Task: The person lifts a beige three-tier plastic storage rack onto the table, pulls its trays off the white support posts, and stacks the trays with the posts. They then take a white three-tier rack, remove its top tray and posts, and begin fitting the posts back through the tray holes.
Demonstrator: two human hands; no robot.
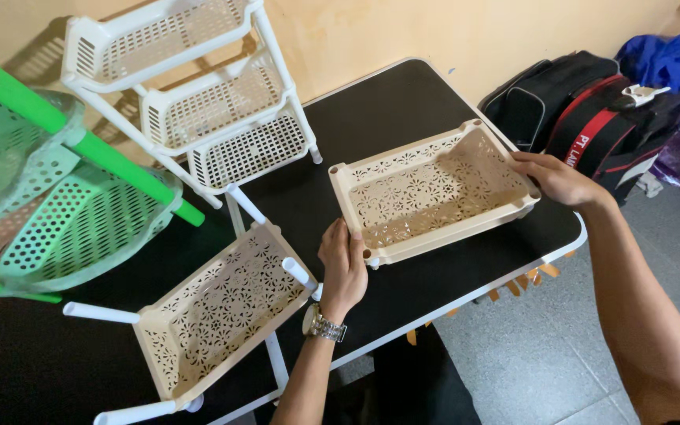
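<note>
A cream perforated plastic tray (434,193) lies flat on the black table (387,102). My left hand (342,264), a metal watch on its wrist, grips the tray's near left corner. My right hand (556,179) holds the tray's far right end. Beside my left hand lies a second cream tray (218,311) tilted on its side, with white tube legs (299,273) fitted in its corners.
A white three-tier rack (198,94) leans at the table's back. A green rack with green poles (57,197) lies at the left. Black, red and blue bags (600,110) sit on the grey tiled floor at the right.
</note>
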